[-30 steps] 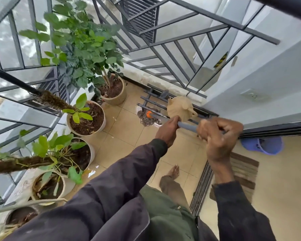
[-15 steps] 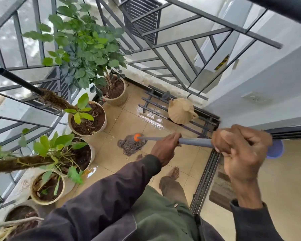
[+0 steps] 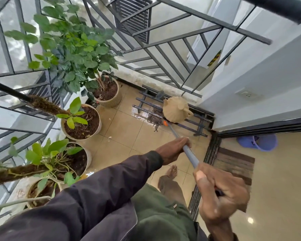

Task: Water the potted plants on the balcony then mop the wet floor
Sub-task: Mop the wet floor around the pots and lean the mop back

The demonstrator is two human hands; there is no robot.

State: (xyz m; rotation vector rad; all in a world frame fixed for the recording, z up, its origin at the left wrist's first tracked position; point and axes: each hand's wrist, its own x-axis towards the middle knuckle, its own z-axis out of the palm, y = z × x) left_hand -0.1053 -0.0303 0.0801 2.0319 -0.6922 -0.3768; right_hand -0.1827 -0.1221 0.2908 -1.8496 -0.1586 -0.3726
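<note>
as the mop swings back out, the far corner gets its pass

while half a second ago the mop head [image 3: 154, 119] lay mid-floor near the potted plants [image 3: 82, 122], it now sits pushed under the metal rack [image 3: 196, 123], just beside the watering can [image 3: 175, 109]. the left grip [image 3: 174, 150] is wrapped round the mop handle [image 3: 190, 154] lower down; the right grip [image 3: 221, 193] is clenched on its upper end. water shines on the floor [image 3: 129, 133] by the rack, so watering looks done and mopping likely needs more strokes.
</note>
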